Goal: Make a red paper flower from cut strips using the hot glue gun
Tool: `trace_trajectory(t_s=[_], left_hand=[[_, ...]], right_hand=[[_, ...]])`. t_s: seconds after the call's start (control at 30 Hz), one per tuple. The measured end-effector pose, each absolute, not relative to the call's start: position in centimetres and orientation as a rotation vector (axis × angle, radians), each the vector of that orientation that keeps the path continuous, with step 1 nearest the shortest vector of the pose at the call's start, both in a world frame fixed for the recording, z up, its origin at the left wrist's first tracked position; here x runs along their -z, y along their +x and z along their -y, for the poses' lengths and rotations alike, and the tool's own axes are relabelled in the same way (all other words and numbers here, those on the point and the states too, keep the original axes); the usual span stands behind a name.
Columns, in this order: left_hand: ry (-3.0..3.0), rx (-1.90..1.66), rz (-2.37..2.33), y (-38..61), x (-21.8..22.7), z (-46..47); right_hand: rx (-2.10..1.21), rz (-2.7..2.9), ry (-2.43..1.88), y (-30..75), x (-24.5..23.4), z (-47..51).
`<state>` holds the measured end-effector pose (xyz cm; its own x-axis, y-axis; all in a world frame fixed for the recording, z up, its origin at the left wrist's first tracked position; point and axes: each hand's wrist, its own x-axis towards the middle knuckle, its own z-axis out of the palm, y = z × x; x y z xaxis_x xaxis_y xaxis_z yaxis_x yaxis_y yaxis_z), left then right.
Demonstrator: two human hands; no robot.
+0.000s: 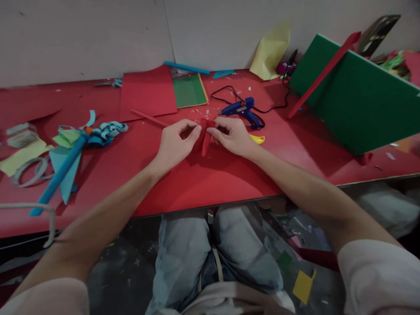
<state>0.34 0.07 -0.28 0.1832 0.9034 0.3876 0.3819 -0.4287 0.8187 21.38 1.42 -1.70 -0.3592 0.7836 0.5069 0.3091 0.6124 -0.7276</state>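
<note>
My left hand [175,143] and my right hand [233,136] meet over the middle of the red table [210,175]. Both pinch a small folded piece of red paper [206,133] between thumb and fingers, the left on its left edge, the right on its right edge. The paper's lower part hangs down between the hands. A blue glue gun [243,110] with a black cord lies just behind my right hand. A yellow object [257,139] peeks out by my right wrist.
A red sheet [147,92] and a green sheet [189,90] lie at the back. A large green board [354,98] with a red strip leans at the right. Blue paper chains and a blue stick [65,164] sit at the left, with yellow scraps and paper rings.
</note>
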Motion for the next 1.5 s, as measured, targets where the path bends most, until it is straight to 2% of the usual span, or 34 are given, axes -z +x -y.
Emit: trace_trajectory(t_s=[0.17,0.37,0.9,1.5], left_hand=[[1.698,-1.136,-1.02,0.5,0.2,-0.5],[1.407,-1.2,-1.006,0.8,0.4,-0.8],[1.53,-1.023,-1.028,0.2,0.7,-1.1],[1.447,-1.168,-1.127,1.0,1.0,-1.0]], right_hand=[[-0.553,1.998,-0.786,21.3,1.7,-1.0],[-0.709,1.899,-0.816,21.5,2.4,-1.5],[-0.653,1.876,-0.86,21.9,1.7,-1.5],[-1.094,1.653,-0.861,21.0,3.1,-2.1]])
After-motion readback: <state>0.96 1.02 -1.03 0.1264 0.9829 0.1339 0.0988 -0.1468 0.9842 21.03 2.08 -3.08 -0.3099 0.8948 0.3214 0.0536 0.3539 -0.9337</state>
